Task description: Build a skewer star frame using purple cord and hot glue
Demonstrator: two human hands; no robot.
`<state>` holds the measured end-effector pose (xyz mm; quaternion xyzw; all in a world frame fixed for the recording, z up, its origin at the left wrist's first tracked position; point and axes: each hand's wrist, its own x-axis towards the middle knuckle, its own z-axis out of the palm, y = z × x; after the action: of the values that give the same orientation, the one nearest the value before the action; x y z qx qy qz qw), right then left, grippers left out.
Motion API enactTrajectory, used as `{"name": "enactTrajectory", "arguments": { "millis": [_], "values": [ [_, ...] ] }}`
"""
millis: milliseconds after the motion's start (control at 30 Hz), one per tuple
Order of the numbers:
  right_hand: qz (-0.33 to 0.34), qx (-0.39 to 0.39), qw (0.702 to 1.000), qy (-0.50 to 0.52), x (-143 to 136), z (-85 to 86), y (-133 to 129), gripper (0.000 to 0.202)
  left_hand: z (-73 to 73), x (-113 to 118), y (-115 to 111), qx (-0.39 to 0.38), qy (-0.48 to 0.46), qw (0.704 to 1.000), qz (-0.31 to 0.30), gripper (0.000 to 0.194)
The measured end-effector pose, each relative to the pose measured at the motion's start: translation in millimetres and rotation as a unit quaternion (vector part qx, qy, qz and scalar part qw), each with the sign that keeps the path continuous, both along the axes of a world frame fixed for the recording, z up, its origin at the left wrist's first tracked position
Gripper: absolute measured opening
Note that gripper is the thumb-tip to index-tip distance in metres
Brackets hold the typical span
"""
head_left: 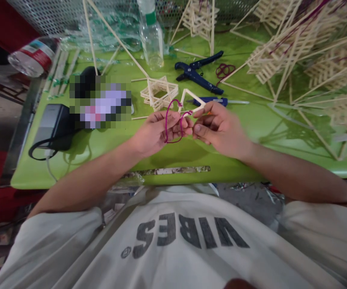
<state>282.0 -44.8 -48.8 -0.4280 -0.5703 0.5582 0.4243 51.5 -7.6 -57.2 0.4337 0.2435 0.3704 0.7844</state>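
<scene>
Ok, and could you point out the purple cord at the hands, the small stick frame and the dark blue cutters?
Purple cord [166, 120]: head view, left side of its loop.
Small stick frame [195, 97]: head view, its upper right stick.
Dark blue cutters [202, 82]: head view, the lower handle.

The person wears a loose off-white fabric T-shirt with wide short sleeves. Bold charcoal block letters spell "VIBES" across it, a small dark circled mark beside the S. The left hand and right hand are bare.
</scene>
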Motion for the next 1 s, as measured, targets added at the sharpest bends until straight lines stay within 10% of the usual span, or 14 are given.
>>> {"name": "enactTrajectory", "arguments": {
  "millis": [300, 1000],
  "values": [
    [0.028, 0.102, 0.985, -0.136, 15, 15.5, 8, 0.030, 7.0, -5, 8, 0.078, -0.007, 0.995, 0.056, 0.051],
    [-0.017, -0.116, 0.989, 0.086, 9, 17.4, -7, 0.027, 8.0, -11, 6, 0.261, 0.104, 0.958, -0.049, 0.044]
  ]
}}
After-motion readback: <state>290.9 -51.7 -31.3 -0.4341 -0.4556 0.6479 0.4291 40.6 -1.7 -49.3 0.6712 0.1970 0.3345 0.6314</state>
